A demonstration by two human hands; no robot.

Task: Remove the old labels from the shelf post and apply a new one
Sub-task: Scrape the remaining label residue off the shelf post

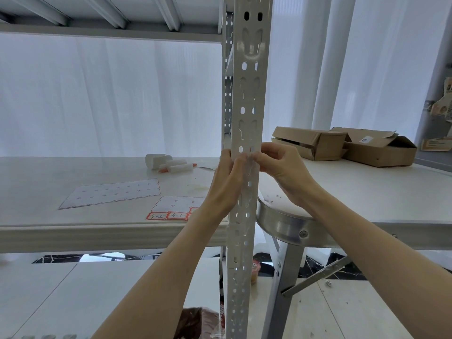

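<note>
Fingertips, both sets: meeting on the front face of the shelf post, just below a pair of oval holes. Left hand: fingers curled round the post's left edge, thumb laid on the face. Right hand: fingers curled, thumb and forefinger tips drawn together against the face from the right. Whether an old label's edge is pinched between them or they only press on the metal, I cannot tell. Shelf post: white perforated steel upright, long axis vertical, standing at the right front corner of the shelf board. No red-bordered or written label shows on the part of its face that I can see. Working spot: straight ahead, between my two hands, both equally near. Label sheet: on the board's front edge, just left of the post and below my left wrist, upper rows bare. Red-bordered labels: along that sheet's near edge, two hand-marked 4-2 and 4-1. My left hand is the nearer to them, so I judge a fresh label would come up from the lower left. Second sheet: further left, mid-board, apparently bare of labels. Paper rolls and orange-tipped pen: toward the back of the board. Cardboard boxes: on the table right of the post.
</note>
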